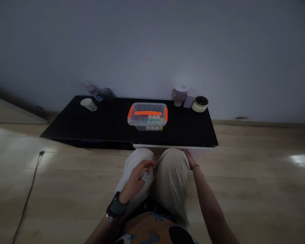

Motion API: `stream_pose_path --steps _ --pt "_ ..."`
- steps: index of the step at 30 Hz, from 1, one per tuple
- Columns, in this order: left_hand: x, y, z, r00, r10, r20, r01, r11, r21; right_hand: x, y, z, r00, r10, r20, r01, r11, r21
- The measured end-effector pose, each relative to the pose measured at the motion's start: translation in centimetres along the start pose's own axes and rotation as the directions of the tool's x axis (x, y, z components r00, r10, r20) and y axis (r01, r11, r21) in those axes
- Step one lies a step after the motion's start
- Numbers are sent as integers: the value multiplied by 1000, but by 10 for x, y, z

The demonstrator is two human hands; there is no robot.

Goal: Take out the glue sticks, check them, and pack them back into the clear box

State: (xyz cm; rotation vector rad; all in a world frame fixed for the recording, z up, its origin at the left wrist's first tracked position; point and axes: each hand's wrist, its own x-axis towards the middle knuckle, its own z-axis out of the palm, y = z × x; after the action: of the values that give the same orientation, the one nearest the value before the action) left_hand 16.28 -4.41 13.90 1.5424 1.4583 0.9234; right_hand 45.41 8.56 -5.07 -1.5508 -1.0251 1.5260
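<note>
My left hand (138, 178) is over my left thigh, its fingers curled around a small white and blue item (145, 176), too small to make out well. My right hand (188, 158) reaches down beside my right knee, at the white front edge (198, 147) of the black cabinet; its fingertips are hidden. On the black cabinet top (112, 125) sits a clear plastic box (147, 119) with an orange handle and orange side clips. Several small containers show through its wall. Neither hand touches the box.
A paper cup (88, 104), a bottle (94, 91) and a dark round object (106, 94) stand at the back left. At the back right are a patterned cup (179, 95), a pale box (189, 100) and a cream round pot (200, 104). A cable (27, 200) crosses the floor.
</note>
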Motion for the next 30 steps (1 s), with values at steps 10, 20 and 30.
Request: stream_pose_path --steps 10,20,30 --pt "8 -18 -30 996 70 55 -67 996 -56 4 -6 13 982 148 -117 -130 980 149" --pt "8 -57 -95 990 128 61 -119 984 -131 -12 -22 49 952 287 -103 -249 927 282" --pt "-14 -92 -170 996 37 76 -27 991 -130 -52 -12 91 933 328 -149 -270 911 313"
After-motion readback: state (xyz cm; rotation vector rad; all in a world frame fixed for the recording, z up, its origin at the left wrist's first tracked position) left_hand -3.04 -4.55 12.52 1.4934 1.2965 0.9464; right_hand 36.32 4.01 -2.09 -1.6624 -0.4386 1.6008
